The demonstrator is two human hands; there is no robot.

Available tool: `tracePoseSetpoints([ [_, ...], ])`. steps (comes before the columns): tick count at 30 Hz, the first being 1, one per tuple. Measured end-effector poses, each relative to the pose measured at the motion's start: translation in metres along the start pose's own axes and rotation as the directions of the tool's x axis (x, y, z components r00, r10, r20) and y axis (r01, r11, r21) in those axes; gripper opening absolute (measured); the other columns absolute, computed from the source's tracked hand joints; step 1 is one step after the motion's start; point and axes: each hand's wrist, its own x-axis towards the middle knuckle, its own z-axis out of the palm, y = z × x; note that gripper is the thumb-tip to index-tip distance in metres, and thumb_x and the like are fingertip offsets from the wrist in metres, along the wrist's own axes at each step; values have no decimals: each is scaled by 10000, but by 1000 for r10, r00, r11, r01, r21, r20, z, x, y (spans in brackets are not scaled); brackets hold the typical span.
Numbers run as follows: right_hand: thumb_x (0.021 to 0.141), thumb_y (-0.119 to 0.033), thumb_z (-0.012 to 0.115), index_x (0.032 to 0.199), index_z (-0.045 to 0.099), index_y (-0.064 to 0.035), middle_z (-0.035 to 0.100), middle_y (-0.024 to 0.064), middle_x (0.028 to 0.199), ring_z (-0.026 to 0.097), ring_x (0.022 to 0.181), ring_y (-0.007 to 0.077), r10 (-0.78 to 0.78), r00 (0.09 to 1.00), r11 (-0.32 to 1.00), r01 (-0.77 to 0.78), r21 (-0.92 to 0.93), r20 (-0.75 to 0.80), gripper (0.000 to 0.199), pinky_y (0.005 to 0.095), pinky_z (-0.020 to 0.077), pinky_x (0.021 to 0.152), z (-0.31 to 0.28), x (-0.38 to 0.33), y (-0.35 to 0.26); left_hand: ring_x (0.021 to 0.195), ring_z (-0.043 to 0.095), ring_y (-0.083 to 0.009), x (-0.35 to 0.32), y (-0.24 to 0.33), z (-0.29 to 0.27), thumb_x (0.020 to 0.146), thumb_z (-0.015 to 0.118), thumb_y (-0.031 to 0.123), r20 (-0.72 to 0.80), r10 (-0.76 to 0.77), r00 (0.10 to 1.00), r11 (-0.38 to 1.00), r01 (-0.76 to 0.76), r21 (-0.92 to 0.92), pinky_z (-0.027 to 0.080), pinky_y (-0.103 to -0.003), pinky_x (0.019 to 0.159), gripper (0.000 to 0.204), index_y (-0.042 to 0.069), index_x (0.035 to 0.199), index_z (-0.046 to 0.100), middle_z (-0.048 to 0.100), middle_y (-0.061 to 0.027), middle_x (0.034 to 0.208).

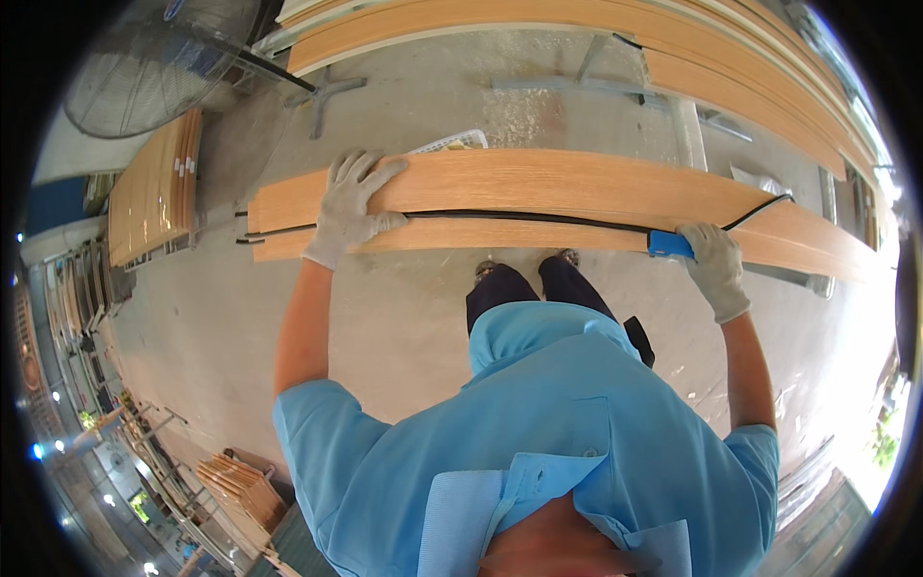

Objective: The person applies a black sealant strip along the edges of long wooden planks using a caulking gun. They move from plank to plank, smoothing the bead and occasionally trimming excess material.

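Note:
A long light-wood board (538,178) lies crosswise in front of me, with a black strip (519,215) running lengthwise along it. My left hand (351,207), in a pale work glove, rests toward the board's left end; its fingers are spread on the wood and its thumb is near the strip. Farther right, my gloved right hand (716,267) is closed on a small blue hand tool (669,244), set against the strip. Past the tool, the strip's loose end (760,212) slants up off the board. My right fingertips are partly hidden.
More long wooden boards (461,24) lie on metal stands across the far side. A large fan (144,87) stands at the far left, beside stacked panels (154,192). Behind the board is a white basket (452,142). Sawdust lies on the concrete floor (404,317).

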Motion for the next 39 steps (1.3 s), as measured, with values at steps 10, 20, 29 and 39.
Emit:
tracePoseSetpoints([
  [10,749,-3,709,1020,655,-132,657,64,943,669,865,304,191,945,981,-194,16,-266,305,418,546,736,41,-14,-14,1228,492,-431,7,-4,6,809,751,512,-11,287,958,935,-278,218,371,-583,1103,602,287,1362,670,491,-212,1375],
  [20,753,-3,709,1010,674,-140,643,62,914,670,851,298,260,912,965,-254,61,-318,294,404,548,718,45,-13,-27,1187,505,-394,42,30,21,843,739,487,26,422,906,895,-421,145,402,-561,1045,484,371,1310,696,488,-199,1367],
  [29,737,5,712,1019,697,-143,664,49,903,681,813,280,259,903,966,-242,94,-344,319,388,552,706,49,-12,-27,1207,500,-371,64,64,32,836,754,473,57,429,902,897,-433,95,388,-556,1036,443,386,1269,722,482,-191,1381],
  [39,726,-4,733,1010,700,-129,669,50,886,687,803,275,279,879,959,-239,150,-385,312,393,553,693,52,-11,-30,1228,488,-392,113,138,56,849,744,453,52,477,877,879,-477,-7,385,-549,1026,391,392,1235,740,516,-207,1324],
])
